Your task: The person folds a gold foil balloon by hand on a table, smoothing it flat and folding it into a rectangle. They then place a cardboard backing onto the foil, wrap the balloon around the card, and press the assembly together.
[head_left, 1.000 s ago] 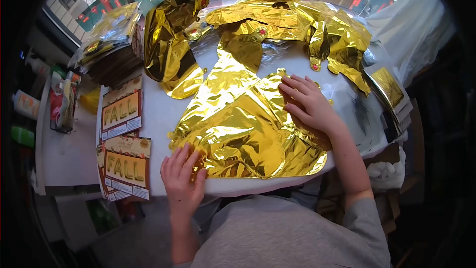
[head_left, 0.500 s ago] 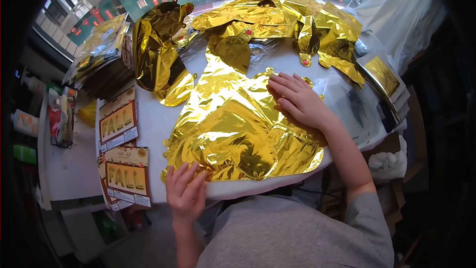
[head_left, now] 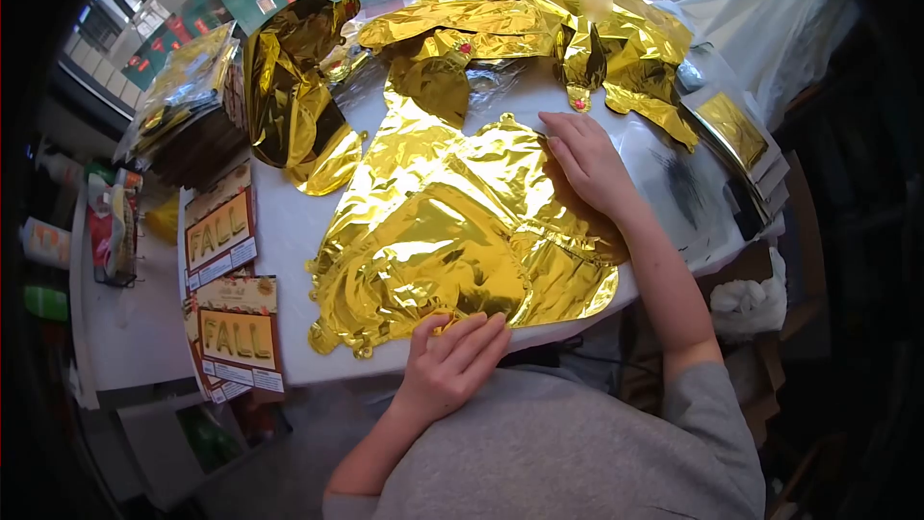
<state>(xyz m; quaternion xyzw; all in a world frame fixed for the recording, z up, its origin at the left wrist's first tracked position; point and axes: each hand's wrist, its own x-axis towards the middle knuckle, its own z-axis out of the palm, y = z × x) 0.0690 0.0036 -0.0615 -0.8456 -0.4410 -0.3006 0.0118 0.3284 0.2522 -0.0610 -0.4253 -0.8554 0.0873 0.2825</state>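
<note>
A large sheet of shiny gold foil (head_left: 414,250) lies crinkled on the white table, reaching to its front edge. My left hand (head_left: 452,361) touches the foil's near edge, its fingers close together and bent over it; whether they pinch the foil is hidden. On the foil's right side, my right hand (head_left: 589,159) rests with its fingers stretched out, near the upper right edge. Behind it, more gold foil (head_left: 481,24) with small red spots is spread across the back of the table. A darker gold foil piece (head_left: 298,96) is bunched at the back left.
Two groups of FALL packets (head_left: 239,335) lie at the table's left edge. A stack of plastic-wrapped packages (head_left: 188,96) stands at the back left. Clear plastic sheets (head_left: 674,193) lie on the right. Beyond the left edge is a side shelf (head_left: 135,327) with small items.
My left hand has moved right along the foil's near edge. My right hand has shifted slightly right, off part of the foil. The whole view has moved a little.
</note>
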